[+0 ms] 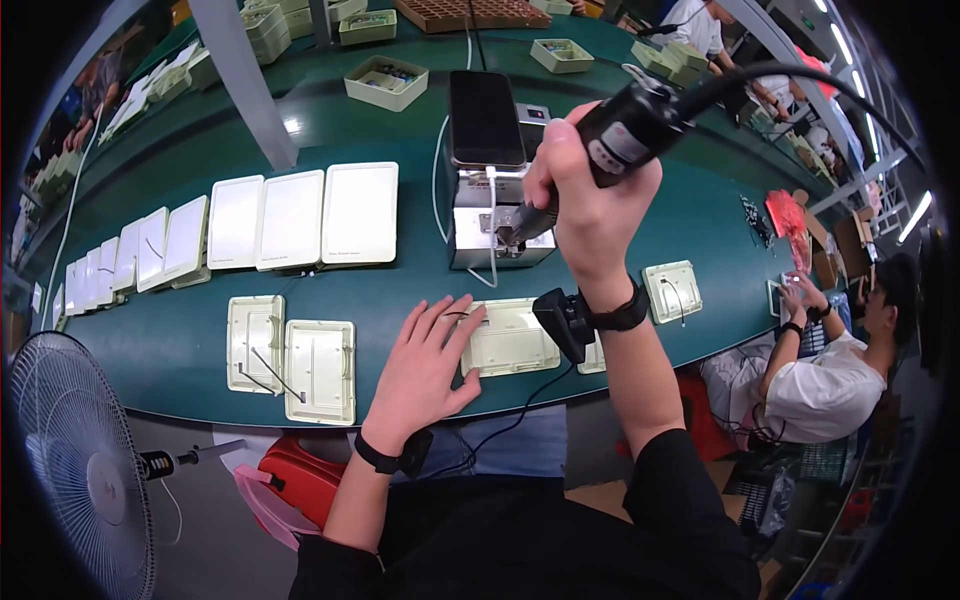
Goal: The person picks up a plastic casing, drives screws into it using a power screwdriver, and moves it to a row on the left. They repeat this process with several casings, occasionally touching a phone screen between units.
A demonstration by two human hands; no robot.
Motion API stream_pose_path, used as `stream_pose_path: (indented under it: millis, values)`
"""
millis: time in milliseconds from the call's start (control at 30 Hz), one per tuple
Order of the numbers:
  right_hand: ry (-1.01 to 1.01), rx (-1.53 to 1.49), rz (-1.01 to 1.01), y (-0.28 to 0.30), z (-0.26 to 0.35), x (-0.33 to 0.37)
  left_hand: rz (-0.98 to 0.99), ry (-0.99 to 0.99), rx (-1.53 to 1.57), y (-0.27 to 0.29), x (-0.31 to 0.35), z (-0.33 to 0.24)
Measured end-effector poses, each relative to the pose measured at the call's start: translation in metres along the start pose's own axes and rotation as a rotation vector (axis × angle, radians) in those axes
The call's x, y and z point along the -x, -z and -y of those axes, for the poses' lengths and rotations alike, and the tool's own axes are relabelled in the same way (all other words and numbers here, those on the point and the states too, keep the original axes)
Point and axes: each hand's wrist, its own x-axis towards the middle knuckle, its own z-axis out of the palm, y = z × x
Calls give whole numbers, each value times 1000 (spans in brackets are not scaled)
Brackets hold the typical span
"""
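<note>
My right hand (603,215) is wrapped round a black electric screwdriver (632,128), raised above the bench. The driver's lower end slants down to the left, by the front of a metal box (470,228) that looks like a screw feeder. My left hand (418,368) lies with its fingers spread at the left end of a pale cream plastic housing (515,342). This housing rests open side up, and a short dark wire shows by my fingertips. Partly covered by my right forearm is another pale part (592,358). Both wrists wear dark straps with small devices.
Two open housings (320,372) with wires lie at left, below a row of white-faced panels (360,215). A phone (487,118) sits atop the box. One more housing (673,291) lies right. Parts bins (386,84) stand behind. A fan (85,480) and a co-worker (825,370) flank the bench.
</note>
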Motion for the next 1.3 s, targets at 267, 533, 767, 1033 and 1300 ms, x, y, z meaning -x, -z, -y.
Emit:
stream_pose_path:
  millis: [267, 533, 767, 1033, 1300]
  values:
    - [-106, 14, -13, 8, 16, 22, -49, -2, 70, -1, 0, 6]
    - [-295, -253, 107, 58, 74, 117, -47, -3, 77, -3, 0, 13]
    - [-231, -9, 41, 54, 54, 135, -8, 24, 60, -6, -1, 12]
    - [-246, 22, 29, 54, 47, 139, 33, 27, 77, -1, -4, 13]
    - [-259, 13, 104, 55, 48, 136, 32, 37, 94, -1, -1, 14]
